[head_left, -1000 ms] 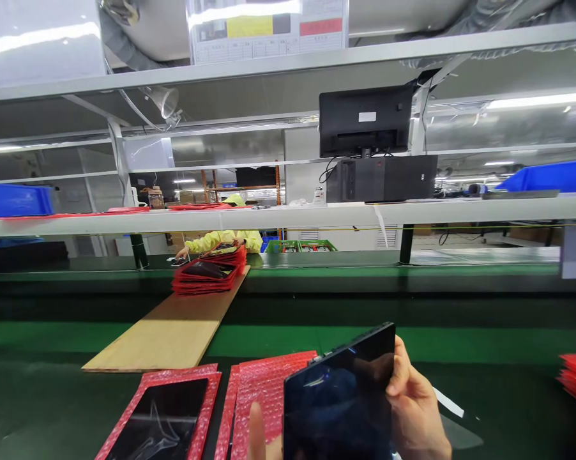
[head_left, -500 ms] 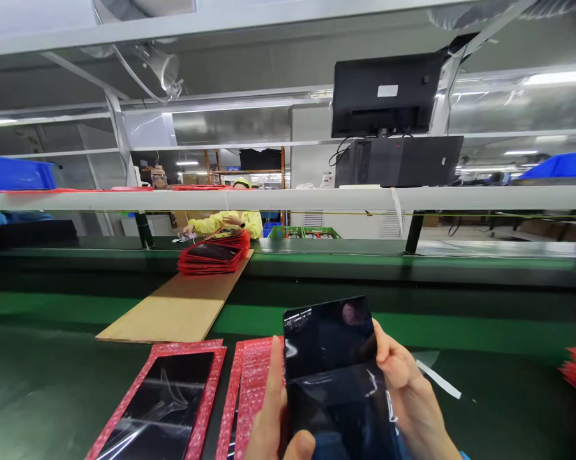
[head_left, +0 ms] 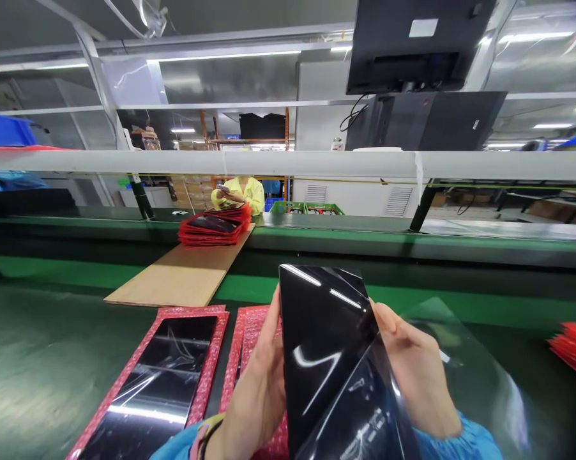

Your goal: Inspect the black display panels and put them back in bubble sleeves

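Observation:
I hold a glossy black tablet [head_left: 324,345] upright in front of me with both hands. My left hand [head_left: 257,390] grips its left edge, fingers wrapped round. My right hand [head_left: 410,367] pinches a clear protective film [head_left: 465,364] that is lifted off the screen's right side. On the green belt to the left, another black tablet [head_left: 161,377] lies on a red bubble-wrap bag [head_left: 211,377]. A second red bag [head_left: 250,332] lies under my left hand.
A wooden board [head_left: 187,278] bridges the belt, with a stack of red bags and tablets [head_left: 214,227] at its far end. A person in yellow [head_left: 237,191] works across the line. More red bags [head_left: 575,348] lie at right. A monitor [head_left: 412,45] stands on the shelf.
The view has tipped down. The tablet has come closer and tilted towards me. My right hand has pulled the clear film away to the right of the screen.

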Motion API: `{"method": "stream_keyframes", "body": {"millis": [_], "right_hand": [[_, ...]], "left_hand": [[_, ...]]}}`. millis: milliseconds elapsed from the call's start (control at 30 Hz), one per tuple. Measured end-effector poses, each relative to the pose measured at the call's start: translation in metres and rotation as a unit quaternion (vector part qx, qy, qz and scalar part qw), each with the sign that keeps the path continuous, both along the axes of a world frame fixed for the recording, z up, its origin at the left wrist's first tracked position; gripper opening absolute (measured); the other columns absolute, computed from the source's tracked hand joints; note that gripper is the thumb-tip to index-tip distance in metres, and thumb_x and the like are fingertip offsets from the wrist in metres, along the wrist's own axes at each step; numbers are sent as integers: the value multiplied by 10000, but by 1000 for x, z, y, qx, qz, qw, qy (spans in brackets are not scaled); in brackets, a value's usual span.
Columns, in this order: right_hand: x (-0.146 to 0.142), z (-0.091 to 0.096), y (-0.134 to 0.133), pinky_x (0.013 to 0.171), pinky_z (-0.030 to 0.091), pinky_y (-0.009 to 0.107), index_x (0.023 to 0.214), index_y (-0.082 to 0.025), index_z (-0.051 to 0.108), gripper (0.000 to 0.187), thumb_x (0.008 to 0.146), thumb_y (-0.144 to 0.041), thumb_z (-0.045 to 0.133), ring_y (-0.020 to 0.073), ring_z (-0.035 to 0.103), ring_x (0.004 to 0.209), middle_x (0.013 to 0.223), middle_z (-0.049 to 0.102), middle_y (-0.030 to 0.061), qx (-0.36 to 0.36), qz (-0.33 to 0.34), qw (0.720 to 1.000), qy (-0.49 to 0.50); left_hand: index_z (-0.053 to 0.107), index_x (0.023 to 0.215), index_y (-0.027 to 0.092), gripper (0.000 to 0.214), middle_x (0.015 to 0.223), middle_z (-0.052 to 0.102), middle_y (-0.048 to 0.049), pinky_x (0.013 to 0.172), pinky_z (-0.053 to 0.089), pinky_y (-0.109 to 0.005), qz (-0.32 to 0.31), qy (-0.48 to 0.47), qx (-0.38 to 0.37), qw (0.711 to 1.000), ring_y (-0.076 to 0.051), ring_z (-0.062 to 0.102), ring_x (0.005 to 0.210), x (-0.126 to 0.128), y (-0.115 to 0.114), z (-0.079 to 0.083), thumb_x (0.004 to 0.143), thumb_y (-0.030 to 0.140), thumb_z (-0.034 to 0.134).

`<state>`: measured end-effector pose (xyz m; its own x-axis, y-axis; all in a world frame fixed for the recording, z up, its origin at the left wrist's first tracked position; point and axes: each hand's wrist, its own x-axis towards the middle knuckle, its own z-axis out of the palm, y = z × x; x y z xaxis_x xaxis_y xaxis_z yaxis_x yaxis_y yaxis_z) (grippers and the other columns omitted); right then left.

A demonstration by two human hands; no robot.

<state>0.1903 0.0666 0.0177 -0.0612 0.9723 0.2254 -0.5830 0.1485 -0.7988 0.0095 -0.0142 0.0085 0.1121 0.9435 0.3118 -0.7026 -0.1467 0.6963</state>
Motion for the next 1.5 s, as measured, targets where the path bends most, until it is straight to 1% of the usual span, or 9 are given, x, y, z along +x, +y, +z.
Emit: {"method": "stream_keyframes", "body": {"millis": [167, 533, 800, 967, 1067, 1167, 1267, 1400, 1500], "right_hand": [[-2, 1, 1, 627, 485, 324, 471, -225, 412, 168, 520, -142, 550, 162, 506, 589, 596, 484, -28, -79, 80, 991, 67], [6, -23, 22, 928, 469, 426, 421, -249, 340, 251, 521, -155, 551, 246, 627, 792, 535, 484, -22, -72, 7, 996, 47], [6, -16, 20, 972, 420, 424, 503, -241, 522, 123, 586, -211, 608, 282, 587, 993, 626, 589, 8, -55, 10, 998, -31], [4, -9, 10, 756, 462, 315, 571, -207, 571, 104, 632, -184, 652, 224, 596, 897, 1042, 662, 2, -12, -5, 997, -71], [6, -12, 7, 752, 431, 291, 567, -202, 565, 146, 629, -212, 697, 236, 587, 967, 1202, 602, -7, 20, -62, 993, -101], [7, -13, 4, 872, 387, 321, 597, -214, 587, 174, 637, -271, 745, 294, 490, 1184, 1182, 617, 23, 59, -118, 983, -126], [8, -13, -1, 918, 365, 366, 587, -216, 579, 221, 636, -318, 770, 323, 477, 1198, 1115, 640, 50, 103, -148, 975, -132], [13, -17, -5, 917, 366, 406, 610, -214, 605, 195, 659, -323, 758, 337, 542, 1097, 1047, 627, 65, 170, -171, 961, -139], [16, -22, -6, 882, 402, 403, 616, -225, 621, 163, 675, -312, 746, 352, 516, 1123, 873, 605, 64, 210, -201, 944, -156]], "left_hand": [[384, 1386, 332, 469, 1464, 380, 111, 1133, -98, -244, 68, -13, -47, 997, -94, 2, 1408, -2, 2, 3, 931, 445, 378], [428, 1369, 224, 500, 1495, 347, 33, 1174, 95, -329, 79, -54, -77, 992, -170, 135, 1419, -3, 10, 7, 894, 365, 487], [399, 1387, 247, 482, 1500, 342, 45, 1173, 86, -330, 49, -59, -78, 994, -160, 104, 1424, -3, 10, 4, 921, 369, 425], [432, 1370, 248, 464, 1499, 349, 34, 1164, 48, -300, 96, 19, -11, 995, -140, 87, 1425, -3, 9, 3, 933, 391, 366], [331, 1423, 297, 667, 1498, 355, 18, 1163, 59, -361, 57, 85, 83, 991, -218, 70, 1429, -6, 6, 3, 819, 450, 569], [156, 1469, 327, 941, 1519, 310, -2, 1105, 260, -360, 67, 207, 124, 968, -276, 157, 1415, -10, 3, -3, 712, 364, 715], [149, 1469, 334, 850, 1531, 278, -10, 882, 439, -262, 160, 334, 105, 923, -248, 416, 1278, -15, 0, -17, 781, 327, 648], [221, 1468, 224, 705, 1075, 663, -66, 786, 458, -253, 223, 404, 59, 885, -150, 594, 752, -13, -4, -30, 856, 338, 551], [365, 1411, 195, 638, 787, 676, -20, 809, 467, -260, 249, 394, 45, 884, -172, 607, 747, -7, -8, -27, 841, 405, 564]]}}
